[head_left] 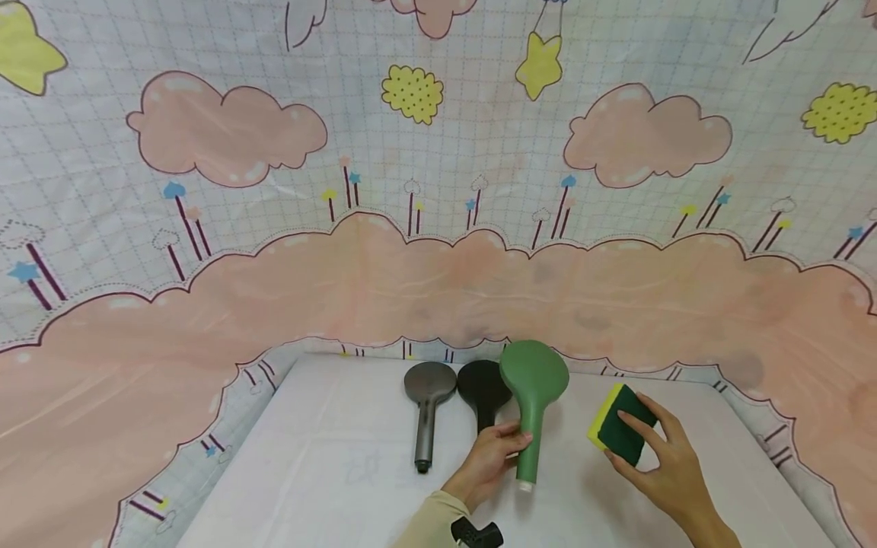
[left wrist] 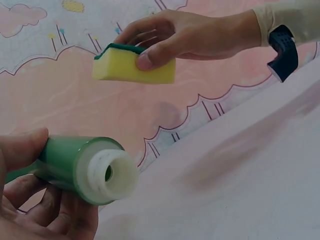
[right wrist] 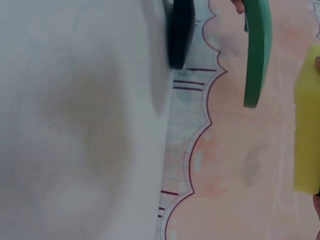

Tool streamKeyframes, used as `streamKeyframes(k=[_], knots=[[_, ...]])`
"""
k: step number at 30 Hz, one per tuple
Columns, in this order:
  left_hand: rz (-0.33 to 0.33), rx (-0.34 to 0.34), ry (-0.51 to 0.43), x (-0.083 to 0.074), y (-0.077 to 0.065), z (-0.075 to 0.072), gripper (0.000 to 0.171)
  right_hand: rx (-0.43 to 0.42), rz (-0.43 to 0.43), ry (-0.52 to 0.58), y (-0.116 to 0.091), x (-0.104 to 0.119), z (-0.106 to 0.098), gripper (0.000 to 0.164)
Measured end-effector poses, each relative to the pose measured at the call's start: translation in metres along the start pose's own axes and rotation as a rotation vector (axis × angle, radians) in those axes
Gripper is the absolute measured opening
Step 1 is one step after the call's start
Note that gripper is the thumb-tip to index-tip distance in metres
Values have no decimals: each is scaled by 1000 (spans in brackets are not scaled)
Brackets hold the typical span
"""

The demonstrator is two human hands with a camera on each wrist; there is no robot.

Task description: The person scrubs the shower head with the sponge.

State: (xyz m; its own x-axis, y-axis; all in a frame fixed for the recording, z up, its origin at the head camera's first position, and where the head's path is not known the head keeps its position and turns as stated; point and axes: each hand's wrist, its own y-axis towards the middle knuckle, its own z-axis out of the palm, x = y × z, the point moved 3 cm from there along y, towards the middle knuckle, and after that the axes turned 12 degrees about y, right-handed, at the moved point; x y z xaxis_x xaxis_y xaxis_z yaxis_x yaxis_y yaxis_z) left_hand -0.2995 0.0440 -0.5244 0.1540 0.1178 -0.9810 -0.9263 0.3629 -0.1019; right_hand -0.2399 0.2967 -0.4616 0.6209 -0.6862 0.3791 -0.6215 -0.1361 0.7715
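A green shower head (head_left: 534, 373) is gripped round its handle by my left hand (head_left: 485, 463), its round head pointing away and lifted off the table. In the left wrist view the white threaded end (left wrist: 117, 175) of the handle faces the camera. To the right, my right hand (head_left: 668, 464) holds a sponge (head_left: 626, 426) between thumb and fingers, also raised; it has a dark green scouring side and a yellow side (right wrist: 307, 130). Beside the green one lie a black shower head (head_left: 483, 388), its handle partly hidden by my left hand, and a grey shower head (head_left: 429, 388) further left.
The white table (head_left: 294, 472) carries the shower heads near its far edge. Behind and around it hangs a cloth (head_left: 445, 289) printed with clouds and stars. Dark bands sit on both wrists, the left one (head_left: 477, 533) showing in the head view.
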Motion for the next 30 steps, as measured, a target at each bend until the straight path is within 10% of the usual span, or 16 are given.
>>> streamKeyframes(k=[30], knots=[[-19, -97, -25, 25, 45, 38, 33, -5, 63, -44, -19, -17, -5, 71]])
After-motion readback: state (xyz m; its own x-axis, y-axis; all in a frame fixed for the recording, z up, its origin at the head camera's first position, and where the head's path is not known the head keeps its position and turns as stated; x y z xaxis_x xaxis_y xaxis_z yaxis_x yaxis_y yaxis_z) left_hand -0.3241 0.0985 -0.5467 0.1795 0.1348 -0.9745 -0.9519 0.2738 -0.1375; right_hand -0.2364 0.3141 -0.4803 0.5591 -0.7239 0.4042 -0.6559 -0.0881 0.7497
